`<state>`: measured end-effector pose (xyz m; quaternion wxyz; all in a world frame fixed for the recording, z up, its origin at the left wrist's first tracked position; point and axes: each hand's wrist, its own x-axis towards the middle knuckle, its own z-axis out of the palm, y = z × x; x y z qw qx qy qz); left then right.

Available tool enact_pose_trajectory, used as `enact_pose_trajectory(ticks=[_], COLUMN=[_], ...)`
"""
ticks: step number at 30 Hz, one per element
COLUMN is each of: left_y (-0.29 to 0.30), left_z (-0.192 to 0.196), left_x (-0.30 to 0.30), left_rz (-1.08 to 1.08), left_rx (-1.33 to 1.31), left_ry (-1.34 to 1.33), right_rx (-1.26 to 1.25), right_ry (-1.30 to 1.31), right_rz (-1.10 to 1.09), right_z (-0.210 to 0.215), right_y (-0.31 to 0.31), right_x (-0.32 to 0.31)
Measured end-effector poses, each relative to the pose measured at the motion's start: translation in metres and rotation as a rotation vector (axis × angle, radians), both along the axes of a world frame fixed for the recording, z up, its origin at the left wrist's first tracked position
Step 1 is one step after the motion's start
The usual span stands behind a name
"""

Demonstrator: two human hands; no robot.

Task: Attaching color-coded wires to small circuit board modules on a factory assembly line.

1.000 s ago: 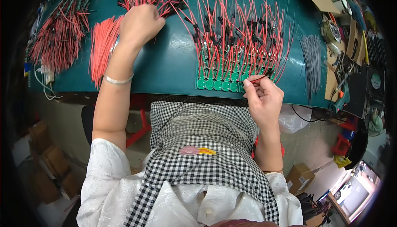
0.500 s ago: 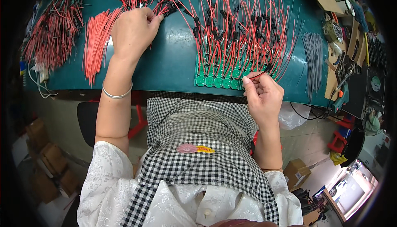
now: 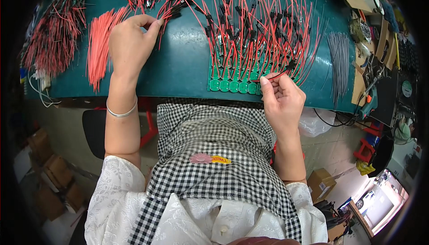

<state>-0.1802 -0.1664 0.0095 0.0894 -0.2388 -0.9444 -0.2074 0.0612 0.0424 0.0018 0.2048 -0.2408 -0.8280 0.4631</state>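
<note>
Two bare hands work over a dark green table (image 3: 178, 66) that fills the upper part of the view. Across its middle stands a thick cluster of red wires (image 3: 254, 26) with black connectors, rising and fanning outward from a green circuit strip (image 3: 232, 84) that lies near the front edge; the strip shows a row of round pads along its lower side. Further left lies a flat bundle of bare red wires (image 3: 99, 44), straight and evenly cut, running from top right down to bottom left. At the far left sits a looser heap of darker red wires (image 3: 53, 35). A small sheaf of grey wires (image 3: 339, 62) lies to the right, well apart from the strip.

The left hand (image 3: 129, 44), with a silver bangle (image 3: 121, 111) on its wrist, lies palm down on the table just beside the flat red bundle; its fingers curl and its fingertips (image 3: 154, 24) pinch at thin red wires with black ends (image 3: 172, 6). The right hand (image 3: 281, 100) is closed in a pinch, thumb against forefinger, holding a single red wire (image 3: 279, 74) that runs up and to the right to a black connector (image 3: 292, 65) at the right end of the strip.
</note>
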Motion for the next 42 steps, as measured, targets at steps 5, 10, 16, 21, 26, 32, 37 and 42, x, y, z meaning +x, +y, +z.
enact_pose_trajectory(ticks=[5, 10, 16, 21, 26, 32, 37, 42], left_y=[-0.002, 0.003, -0.006, -0.015, -0.021, -0.029, -0.034, -0.024], left_z=[-0.006, -0.006, -0.016, -0.022, -0.015, 0.001, 0.007, 0.003], left_x=[0.007, 0.012, 0.008, 0.013, 0.026, 0.037, 0.058, 0.080], left_rz=[-0.065, -0.073, 0.004, -0.047, -0.121, -0.005, -0.015, -0.202], left_rx=[0.070, 0.082, 0.665, 0.648, 0.299, 0.362, 0.858, 0.875], left_ry=[-0.003, 0.006, -0.208, -0.355, -0.178, -0.135, -0.519, -0.773], right_rx=[0.030, 0.143, 0.345, 0.327, 0.203, 0.057, -0.102, -0.469], right_ry=[-0.015, -0.023, -0.079, -0.061, -0.042, 0.025, 0.013, 0.092], right_rz=[-0.004, 0.015, 0.177, 0.093, 0.049, 0.108, 0.306, 0.318], right_z=[-0.001, -0.002, 0.003, 0.002, 0.003, 0.020, 0.030, 0.013], right_y=[0.000, -0.002, 0.000, -0.007, -0.009, -0.012, -0.026, -0.058], right_x=[0.000, -0.001, -0.011, -0.015, -0.012, -0.010, -0.019, -0.046])
